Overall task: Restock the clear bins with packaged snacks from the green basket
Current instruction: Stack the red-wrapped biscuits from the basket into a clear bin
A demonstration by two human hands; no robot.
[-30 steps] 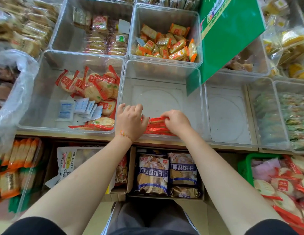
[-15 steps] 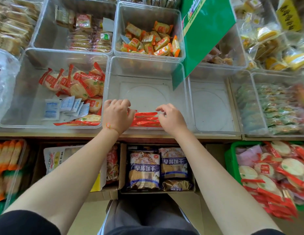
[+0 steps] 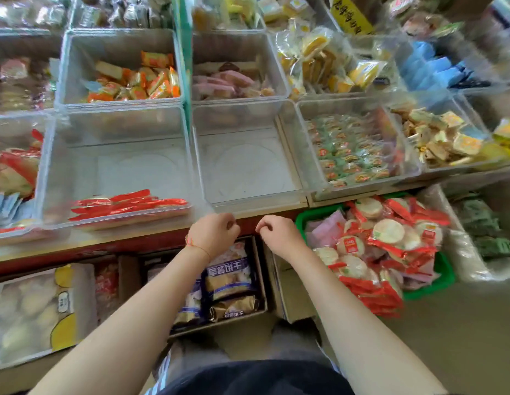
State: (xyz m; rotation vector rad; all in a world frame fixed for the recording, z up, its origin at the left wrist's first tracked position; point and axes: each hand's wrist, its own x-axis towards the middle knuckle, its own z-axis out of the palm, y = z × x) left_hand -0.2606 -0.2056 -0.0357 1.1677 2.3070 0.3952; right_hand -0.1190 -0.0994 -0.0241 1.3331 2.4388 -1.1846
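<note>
Red-wrapped snack packets [image 3: 125, 205] lie in a row against the front wall of a clear bin [image 3: 117, 155]. The clear bin [image 3: 245, 163] to its right holds nothing. My left hand [image 3: 216, 233] and my right hand [image 3: 278, 232] hover side by side in front of the shelf edge, fingers loosely curled, holding nothing. The green basket [image 3: 313, 216] stands low at the right, heaped with round rice crackers in red wrappers [image 3: 387, 246] and some pink packets.
More clear bins with orange, pink, yellow and green snacks fill the shelf behind and to the right. A bin at far left [image 3: 11, 172] holds red cracker packs. Cardboard boxes of biscuit bags [image 3: 231, 280] sit under the shelf. A green sign edge [image 3: 185, 67] stands between bins.
Both hands let go of the red packets and drew back out of the bin toward me. The view swung right, bringing the green basket into fuller view.
</note>
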